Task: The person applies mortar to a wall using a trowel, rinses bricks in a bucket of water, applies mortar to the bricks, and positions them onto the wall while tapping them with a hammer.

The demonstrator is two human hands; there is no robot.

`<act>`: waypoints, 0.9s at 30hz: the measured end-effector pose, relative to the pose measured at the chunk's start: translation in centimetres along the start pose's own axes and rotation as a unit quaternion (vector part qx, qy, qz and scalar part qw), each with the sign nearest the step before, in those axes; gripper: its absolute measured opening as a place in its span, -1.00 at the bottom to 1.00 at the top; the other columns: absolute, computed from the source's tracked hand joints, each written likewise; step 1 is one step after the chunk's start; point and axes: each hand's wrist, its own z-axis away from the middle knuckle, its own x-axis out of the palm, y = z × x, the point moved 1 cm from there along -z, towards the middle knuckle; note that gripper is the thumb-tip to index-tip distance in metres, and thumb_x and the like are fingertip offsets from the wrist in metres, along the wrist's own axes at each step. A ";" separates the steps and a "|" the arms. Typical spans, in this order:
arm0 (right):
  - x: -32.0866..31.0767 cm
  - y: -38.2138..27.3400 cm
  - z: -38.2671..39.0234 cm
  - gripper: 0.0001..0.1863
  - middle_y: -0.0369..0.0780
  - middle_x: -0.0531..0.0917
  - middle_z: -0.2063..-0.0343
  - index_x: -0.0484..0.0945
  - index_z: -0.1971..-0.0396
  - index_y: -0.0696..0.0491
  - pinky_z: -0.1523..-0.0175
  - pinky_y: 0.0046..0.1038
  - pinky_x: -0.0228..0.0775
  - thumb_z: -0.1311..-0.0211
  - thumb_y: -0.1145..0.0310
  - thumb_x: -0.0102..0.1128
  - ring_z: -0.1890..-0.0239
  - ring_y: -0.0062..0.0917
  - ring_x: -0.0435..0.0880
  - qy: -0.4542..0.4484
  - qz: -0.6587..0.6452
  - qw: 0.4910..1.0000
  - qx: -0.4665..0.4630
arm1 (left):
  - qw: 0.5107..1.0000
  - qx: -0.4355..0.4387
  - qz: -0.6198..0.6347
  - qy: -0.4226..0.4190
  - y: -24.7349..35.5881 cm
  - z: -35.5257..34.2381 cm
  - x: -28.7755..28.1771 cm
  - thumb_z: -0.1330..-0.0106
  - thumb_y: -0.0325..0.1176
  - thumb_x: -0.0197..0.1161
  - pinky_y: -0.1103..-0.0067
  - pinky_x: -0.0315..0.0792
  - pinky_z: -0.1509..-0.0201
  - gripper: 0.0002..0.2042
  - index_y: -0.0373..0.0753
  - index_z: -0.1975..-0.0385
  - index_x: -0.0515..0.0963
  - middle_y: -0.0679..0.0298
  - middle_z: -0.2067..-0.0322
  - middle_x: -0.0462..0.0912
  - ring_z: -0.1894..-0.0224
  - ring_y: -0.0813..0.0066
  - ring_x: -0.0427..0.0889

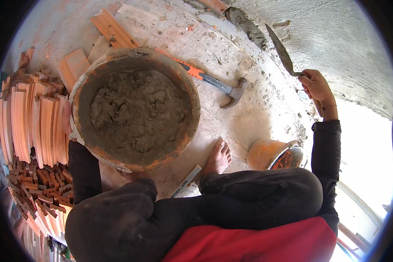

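The right hand (316, 87) is clamped on the handle of 1 trowel (282, 51), with the fingers wrapped closed. The trowel is at the upper right, in front of the wall (336, 48); blade contact with the wall cannot be determined. Its long axis runs diagonally: the handle end lies at the lower right, beside the wrist, and the blade tip points to the upper left, toward the mortar strip (247, 27) at the wall base.

The left hand (67, 117) is against the left outer side of the tub (191, 102). Its fingers are mostly hidden; whether they grip the tub cannot be determined. The tub holds wet mortar (137, 109).

1 hammer (209, 81) lies right of the tub, its head at the lower-right end of the handle. 1 bucket (266, 153) lies tipped near the right knee, its mouth facing right. Tiles (32, 120) stand stacked left of the tub.
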 end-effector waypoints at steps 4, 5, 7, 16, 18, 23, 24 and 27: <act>3.0 -8.4 3.4 -0.80 -0.39 0.38 0.65 0.51 0.37 0.15 0.49 -0.55 0.16 -0.27 0.32 0.23 0.59 -0.70 0.32 -0.041 0.029 0.986 -0.158 | 1.000 0.006 -0.004 0.008 0.5 0.9 -0.3 -0.50 -0.18 -0.03 0.40 0.45 -0.22 -0.54 -0.46 -0.18 0.40 -0.02 -0.09 0.57 -0.09 0.27 0.59; 3.7 -10.7 4.7 -0.77 -0.39 0.38 0.63 0.50 0.35 0.15 0.46 -0.55 0.15 -0.28 0.29 0.27 0.56 -0.69 0.31 -0.069 0.032 0.973 -0.220 | 1.000 0.005 -0.003 0.005 0.3 0.7 -0.1 -0.50 -0.18 -0.03 0.40 0.45 -0.22 -0.54 -0.46 -0.18 0.40 -0.02 -0.09 0.57 -0.09 0.27 0.59; 4.7 -14.7 6.9 -0.67 -0.36 0.37 0.61 0.48 0.32 0.14 0.40 -0.51 0.12 -0.25 0.18 0.34 0.51 -0.67 0.27 -0.155 0.092 0.947 -0.265 | 1.000 0.009 -0.014 0.008 -0.1 0.5 0.3 -0.50 -0.18 -0.02 0.41 0.46 -0.21 -0.55 -0.45 -0.18 0.41 -0.02 -0.08 0.57 -0.09 0.28 0.60; 13.3 -24.3 12.2 -0.70 -0.10 0.56 0.61 0.59 0.38 0.05 0.30 -0.16 0.41 -0.34 0.10 0.15 0.46 -0.14 0.58 -0.070 0.351 0.832 -0.424 | 0.998 -0.041 0.025 -0.047 -0.9 0.6 10.5 -0.44 -0.23 0.08 0.51 0.50 -0.11 -0.62 -0.44 -0.05 0.51 0.10 0.06 0.65 0.04 0.41 0.63; 13.2 -24.4 12.7 -0.68 -0.10 0.58 0.60 0.60 0.39 0.04 0.29 -0.17 0.45 -0.34 0.08 0.13 0.44 -0.16 0.61 -0.064 0.411 0.825 -0.383 | 0.998 -0.041 -0.006 -0.050 -1.4 0.4 12.2 -0.43 -0.25 0.08 0.52 0.49 -0.09 -0.62 -0.45 -0.05 0.51 0.11 0.08 0.65 0.06 0.42 0.63; 9.7 -24.7 13.8 -0.72 -0.17 0.61 0.63 0.58 0.41 0.03 0.33 -0.22 0.48 -0.31 0.11 0.16 0.46 -0.24 0.66 0.061 0.481 0.799 -0.355 | 0.992 -0.041 0.027 -0.118 -1.5 1.1 14.8 -0.43 -0.28 0.06 0.53 0.47 -0.09 -0.62 -0.48 -0.05 0.51 0.11 0.07 0.65 0.07 0.42 0.64; 9.6 -24.4 13.8 -0.74 -0.20 0.60 0.64 0.55 0.42 0.04 0.37 -0.24 0.46 -0.29 0.14 0.19 0.49 -0.27 0.66 0.098 0.484 0.776 -0.393 | 0.993 -0.042 0.013 -0.112 -1.1 1.3 15.3 -0.43 -0.28 0.05 0.53 0.47 -0.09 -0.62 -0.48 -0.06 0.50 0.11 0.07 0.65 0.07 0.42 0.64; 11.8 -22.9 13.9 -0.69 -0.15 0.61 0.63 0.58 0.44 0.06 0.39 -0.20 0.51 -0.29 0.10 0.18 0.51 -0.23 0.67 0.064 0.486 0.777 -0.395 | 0.994 -0.042 -0.020 -0.102 -1.2 1.6 16.6 -0.43 -0.29 0.04 0.54 0.48 -0.08 -0.61 -0.48 -0.07 0.49 0.11 0.06 0.65 0.07 0.43 0.64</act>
